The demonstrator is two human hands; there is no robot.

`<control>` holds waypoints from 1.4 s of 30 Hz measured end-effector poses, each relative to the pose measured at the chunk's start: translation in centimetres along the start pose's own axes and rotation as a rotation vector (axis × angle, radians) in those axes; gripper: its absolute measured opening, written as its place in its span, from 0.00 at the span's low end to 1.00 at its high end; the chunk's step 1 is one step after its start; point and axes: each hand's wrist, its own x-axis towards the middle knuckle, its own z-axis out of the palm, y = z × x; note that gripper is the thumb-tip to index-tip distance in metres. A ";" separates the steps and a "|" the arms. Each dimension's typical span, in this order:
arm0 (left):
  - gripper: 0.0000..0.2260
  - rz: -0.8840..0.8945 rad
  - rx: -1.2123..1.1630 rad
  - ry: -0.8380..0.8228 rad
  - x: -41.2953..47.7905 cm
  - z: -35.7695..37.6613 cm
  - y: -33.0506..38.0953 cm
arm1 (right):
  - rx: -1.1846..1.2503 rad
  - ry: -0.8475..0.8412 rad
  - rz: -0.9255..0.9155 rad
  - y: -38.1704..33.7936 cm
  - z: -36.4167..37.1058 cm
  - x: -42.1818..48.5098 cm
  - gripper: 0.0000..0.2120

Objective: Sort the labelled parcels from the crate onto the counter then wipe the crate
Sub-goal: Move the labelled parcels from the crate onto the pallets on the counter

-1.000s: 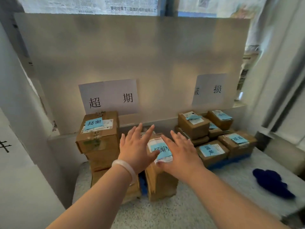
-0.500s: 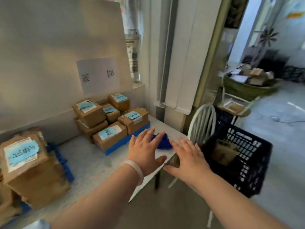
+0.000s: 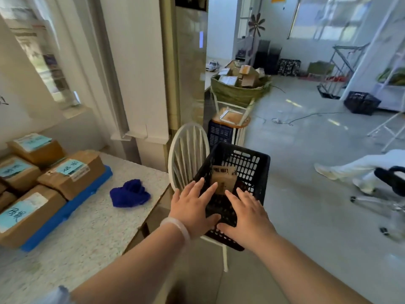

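A black plastic crate (image 3: 252, 165) sits on a white chair (image 3: 186, 150) just right of the counter. One brown cardboard parcel (image 3: 223, 179) stands inside it. My left hand (image 3: 192, 207) and my right hand (image 3: 249, 213) hover side by side over the crate's near end, fingers spread and straight, holding nothing. On the speckled counter (image 3: 92, 220) at the left, several brown parcels with blue labels (image 3: 70, 174) are stacked on a blue pallet (image 3: 65, 211). A dark blue cloth (image 3: 129, 194) lies crumpled near the counter's right edge.
Beyond the chair stand a stool on a dark crate (image 3: 228, 126) and a green basket of boxes (image 3: 238, 88). Another black crate (image 3: 361, 103) sits far right on the floor. A person's legs (image 3: 350, 170) in white show at the right. Cables cross the floor.
My view has swung right from the stacked parcels on the counter to the crate on the chair. Both open hands have moved from the counter to above the crate.
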 end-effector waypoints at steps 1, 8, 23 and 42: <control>0.36 -0.001 -0.008 -0.021 1.0 0.6 0.0 | 0.005 -0.020 0.018 0.6 0.3 0.6 0.42; 0.35 0.009 -0.074 -0.114 11.3 3.5 -1.2 | 0.024 -0.072 0.143 4.6 0.7 8.8 0.43; 0.35 -0.013 -0.167 -0.386 33.2 9.7 -5.9 | 0.143 -0.243 0.326 10.0 4.2 28.6 0.40; 0.38 -0.623 -0.415 -0.497 47.0 24.1 -4.8 | 0.602 -0.411 0.571 22.6 14.7 50.8 0.37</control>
